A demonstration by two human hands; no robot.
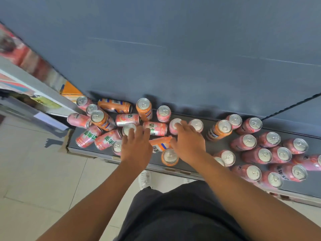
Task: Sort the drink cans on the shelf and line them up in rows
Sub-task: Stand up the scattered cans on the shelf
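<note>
Pink and orange drink cans are scattered on a low grey shelf (215,146). Several pink cans (264,155) stand upright in a cluster at the right. At the left, cans are mixed, some lying on their sides, such as an orange can (114,106) and a pink can (155,128). My left hand (136,145) curls over the top of an upright pink can (128,128). My right hand (188,141) grips the top of another upright pink can (174,125). An orange can (159,144) lies between my hands, and an upright orange can (170,157) stands near the front edge.
A dark blue back panel (173,58) rises behind the shelf. Another shelving unit (31,94) with goods stands at the left. Tiled floor (43,180) lies below, with my legs and one white shoe (145,180) close to the shelf's front edge.
</note>
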